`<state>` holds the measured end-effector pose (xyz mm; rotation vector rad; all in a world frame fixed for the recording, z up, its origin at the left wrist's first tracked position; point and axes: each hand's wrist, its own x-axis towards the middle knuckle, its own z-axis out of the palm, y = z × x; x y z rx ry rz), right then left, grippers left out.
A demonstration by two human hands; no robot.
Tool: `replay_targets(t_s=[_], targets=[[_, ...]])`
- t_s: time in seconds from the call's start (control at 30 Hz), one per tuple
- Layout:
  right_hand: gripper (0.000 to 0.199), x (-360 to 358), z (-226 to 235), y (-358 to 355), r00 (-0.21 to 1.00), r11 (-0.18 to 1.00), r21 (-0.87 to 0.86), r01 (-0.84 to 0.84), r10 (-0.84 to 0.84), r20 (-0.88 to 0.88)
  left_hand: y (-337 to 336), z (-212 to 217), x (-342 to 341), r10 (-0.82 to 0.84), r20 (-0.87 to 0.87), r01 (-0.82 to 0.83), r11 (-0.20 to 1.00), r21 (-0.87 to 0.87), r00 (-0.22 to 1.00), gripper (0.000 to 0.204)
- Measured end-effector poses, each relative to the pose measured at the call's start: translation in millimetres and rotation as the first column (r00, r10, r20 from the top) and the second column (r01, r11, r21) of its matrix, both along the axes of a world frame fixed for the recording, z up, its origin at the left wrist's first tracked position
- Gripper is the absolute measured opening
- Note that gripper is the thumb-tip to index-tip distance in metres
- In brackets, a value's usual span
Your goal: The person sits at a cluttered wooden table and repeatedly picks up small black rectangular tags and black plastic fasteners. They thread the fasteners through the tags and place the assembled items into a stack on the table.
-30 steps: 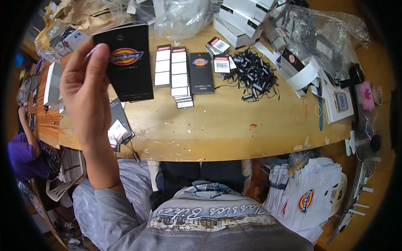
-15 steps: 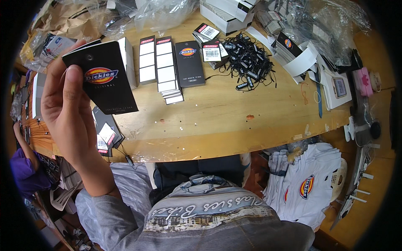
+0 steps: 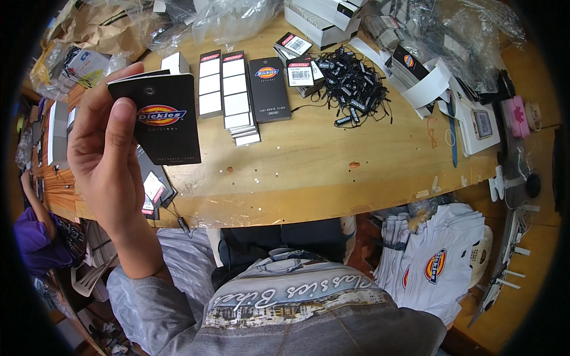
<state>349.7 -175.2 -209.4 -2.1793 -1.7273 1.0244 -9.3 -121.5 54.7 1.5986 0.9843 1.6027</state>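
Upright above the table's left part, a black hang tag (image 3: 167,140) with a coloured oval logo and a punched hole is pinched in my left hand (image 3: 107,157). The thumb presses its front; another tag edge shows behind it, and how many are held I cannot tell. Just past the tag lie two rows of white-panelled black tags (image 3: 209,86) and a stack of black logo tags (image 3: 271,98). Beneath the hand are tags with cords (image 3: 155,188), partly covered. My right hand is out of sight.
A heap of black tag strings (image 3: 356,89) lies beside barcode tags (image 3: 301,73). White boxes (image 3: 320,26) and clear plastic bags (image 3: 234,21) line the back. White printed garments (image 3: 436,261) are stacked at lower right. A person in purple (image 3: 38,240) sits at far left.
My left hand has shifted slightly right with the black hang tag, which now faces me a little more squarely. The things on the table stay where they were.
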Motion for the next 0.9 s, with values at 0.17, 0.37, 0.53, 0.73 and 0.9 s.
replay_targets(t_s=[0.17,0.37,0.53,0.73,0.9], targets=[[0.018,-0.8,-9.2,0.4,0.999,0.999,-0.029,-0.022,0.023,0.035,-1.1,-5.9,-0.4,0.022,0.008,-0.022,1.0,-0.014,1.0,0.024],[0.018,-1.0,-13.4,-4.7,0.999,0.999,-0.036,-0.012,0.014,0.05,0.9,-7.6,5.5,0.0,0.014,0.001,0.998,-0.064,1.0,0.025],[0.018,-0.1,-14.2,-6.4,0.998,0.999,-0.04,-0.013,0.015,0.057,-4.5,-7.3,2.0,0.008,-0.052,-0.008,1.0,-0.013,0.999,0.025],[0.018,-0.5,-15.8,-11.8,0.997,0.999,-0.043,-0.019,0.022,0.068,-9.8,-8.6,3.5,0.001,-0.017,-0.001,1.0,-0.007,1.0,0.025],[0.018,0.8,-16.1,-12.0,0.997,0.999,-0.046,-0.02,0.024,0.076,-12.8,-5.1,2.4,0.005,-0.075,-0.008,0.999,-0.034,0.997,0.025]])
